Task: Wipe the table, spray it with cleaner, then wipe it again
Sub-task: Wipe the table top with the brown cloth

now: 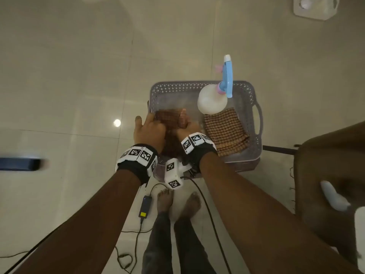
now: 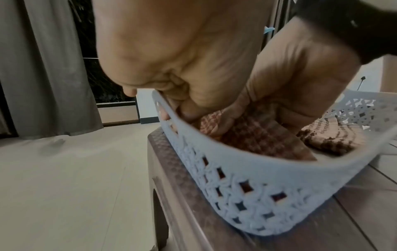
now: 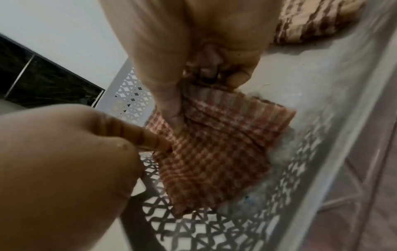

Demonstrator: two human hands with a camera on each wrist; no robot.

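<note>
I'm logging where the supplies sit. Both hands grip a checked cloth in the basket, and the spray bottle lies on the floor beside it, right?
Not quite: the spray bottle stands inside the basket, as the head view shows. Both the left hand and right hand do grip the checked cloth.

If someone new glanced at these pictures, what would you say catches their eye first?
Probably both hands, left hand and right hand, reaching into the left side of the basket and gripping a checked red cloth. Next, the white spray bottle with its blue trigger at the basket's far right, beside a second folded cloth.
</note>
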